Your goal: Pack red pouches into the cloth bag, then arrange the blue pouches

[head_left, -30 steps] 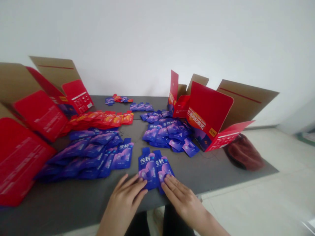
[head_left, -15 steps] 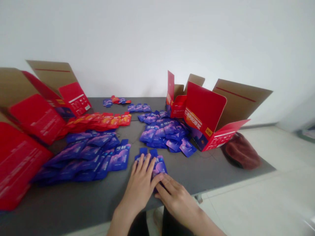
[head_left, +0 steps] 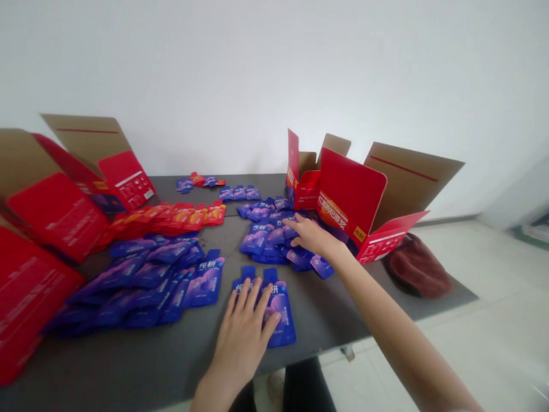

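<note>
Two pouches lie flat, side by side near the front edge of the grey table (head_left: 338, 306), necks pointing away. The right pouch (head_left: 283, 323) shows a deep blue body, lilac round shapes and white lettering; the left pouch (head_left: 247, 273) is mostly covered, so whether their edges overlap cannot be told. Beyond them, a bit to the right, sits a pile (head_left: 261, 240) of like pouches — loosely layered, overlapping, several turned at angles.

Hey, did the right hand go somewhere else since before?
Yes. Judged against the near edge of the table, the right hand moved farther away, from the two front pouches to the blue pouch pile.
</note>
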`<state>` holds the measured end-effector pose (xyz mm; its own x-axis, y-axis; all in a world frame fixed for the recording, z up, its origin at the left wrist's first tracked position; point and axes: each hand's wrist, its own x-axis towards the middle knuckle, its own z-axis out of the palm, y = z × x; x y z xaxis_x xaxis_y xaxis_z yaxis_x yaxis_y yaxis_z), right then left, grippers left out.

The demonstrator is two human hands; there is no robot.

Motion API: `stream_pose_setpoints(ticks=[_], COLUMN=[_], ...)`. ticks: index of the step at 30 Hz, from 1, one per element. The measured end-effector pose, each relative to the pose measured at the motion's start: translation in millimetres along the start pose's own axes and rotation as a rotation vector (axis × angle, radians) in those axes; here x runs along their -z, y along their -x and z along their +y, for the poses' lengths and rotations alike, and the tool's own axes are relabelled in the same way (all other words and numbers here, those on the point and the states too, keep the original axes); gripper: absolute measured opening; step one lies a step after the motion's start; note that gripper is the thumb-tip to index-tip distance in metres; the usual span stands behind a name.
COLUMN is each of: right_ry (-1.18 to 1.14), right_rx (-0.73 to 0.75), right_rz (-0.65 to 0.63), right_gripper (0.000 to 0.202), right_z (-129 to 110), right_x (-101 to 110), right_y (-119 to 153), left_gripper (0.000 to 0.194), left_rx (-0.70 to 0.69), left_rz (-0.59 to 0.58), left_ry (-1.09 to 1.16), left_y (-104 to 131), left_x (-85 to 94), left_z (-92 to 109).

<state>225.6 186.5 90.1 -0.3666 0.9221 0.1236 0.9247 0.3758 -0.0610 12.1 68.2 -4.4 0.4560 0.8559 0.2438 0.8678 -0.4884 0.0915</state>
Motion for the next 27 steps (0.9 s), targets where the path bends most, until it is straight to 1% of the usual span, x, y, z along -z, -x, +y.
stream_pose_setpoints(ticks=[2, 5, 8, 10, 12, 14, 16, 18, 20, 23, 27], right_ry=[0.036, 0.064, 0.115, 0.186, 0.274, 0.323, 0.318, 0.275, 0.238, 0.199, 0.264], right_rx=[0.036, 0.069, 0.078, 0.116, 0.197, 0.306, 0.405, 0.409, 0.382, 0.309, 0.241], right_rz=[-0.041, -0.024, 0.025, 0.125, 0.299, 0.476, 0.533, 0.544, 0.548, 0.543, 0.448], right_gripper=[0.048, 0.03, 0.032, 0.034, 0.035, 0.038, 0.039, 0.036, 0.036, 0.037, 0.037], right_z=[0.4, -3.9, -8.6, -12.7, -20.6, -33.5, -50.1, -66.4, -78.1, -85.0, -84.2], right_x=[-4.0, -5.8, 0.4, 5.8, 7.6, 1.9, -12.0, -31.0, -48.7, -62.9, -65.5], right_y=[-12.9, -16.0, 1.1, 26.3, 62.1, 103.1, 140.8, 167.7, 181.6, 185.7, 182.4], left_gripper=[0.052, 0.051, 0.052, 0.052, 0.052, 0.052, 0.052, 0.051, 0.051, 0.051, 0.052], left_rx=[0.001, 0.004, 0.013, 0.018, 0.019, 0.016, 0.018, 0.019, 0.018, 0.009, 0.015], left_rz=[0.004, 0.008, 0.02, 0.028, 0.029, 0.03, 0.034, 0.035, 0.034, 0.042, 0.038], left_ry=[0.011, 0.025, 0.028, 0.026, 0.028, 0.033, 0.035, 0.033, 0.03, 0.031, 0.041], left_y=[0.2, 0.5, 0.7, 0.8, 0.8, 0.8, 0.9, 1.2, 1.6, 2.1, 2.2], left_x=[0.8, 2.1, 2.4, 2.3, 2.1, 1.7, 0.9, 0.0, -1.0, -1.5, -0.9], left_z=[0.1, 0.4, 0.9, 1.2, 1.5, 1.9, 2.1, 2.1, 1.8, 1.2, 1.3])
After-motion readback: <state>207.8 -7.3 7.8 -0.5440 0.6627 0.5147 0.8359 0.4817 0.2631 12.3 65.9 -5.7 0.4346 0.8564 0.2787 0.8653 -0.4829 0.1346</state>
